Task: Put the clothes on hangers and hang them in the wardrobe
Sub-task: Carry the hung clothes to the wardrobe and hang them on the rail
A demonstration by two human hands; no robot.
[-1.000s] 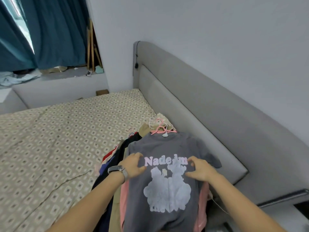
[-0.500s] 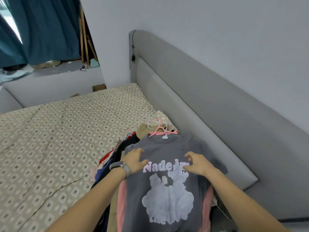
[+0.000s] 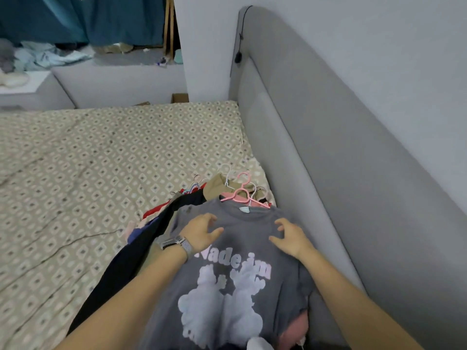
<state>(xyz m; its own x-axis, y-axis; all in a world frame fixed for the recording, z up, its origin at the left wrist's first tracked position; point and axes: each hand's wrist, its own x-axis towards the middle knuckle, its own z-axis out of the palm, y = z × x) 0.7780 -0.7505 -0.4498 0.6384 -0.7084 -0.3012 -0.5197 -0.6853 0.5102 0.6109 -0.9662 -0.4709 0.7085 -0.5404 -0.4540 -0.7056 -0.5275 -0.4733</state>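
Note:
A grey T-shirt (image 3: 242, 251) with pale lettering and a cloud-like print lies on top of a pile of clothes (image 3: 156, 223) beside the headboard. My left hand (image 3: 201, 232), with a watch on the wrist, hovers over the shirt's upper chest, fingers spread and bent. My right hand (image 3: 290, 237) is over the shirt's right shoulder area, fingers likewise spread and bent, gripping nothing. A pink hanger (image 3: 243, 192) and a white hanger (image 3: 227, 176) lie just beyond the shirt's collar.
The pile rests on a bed with a beige patterned sheet (image 3: 88, 173). A grey padded headboard (image 3: 341, 160) runs along the right. Teal curtains (image 3: 83, 18) and a ledge with loose fabric (image 3: 50, 56) are at the back left.
Both hands have slid up the shirt from the lettering toward the collar and their fingers have spread apart. The view has dipped lower and closer.

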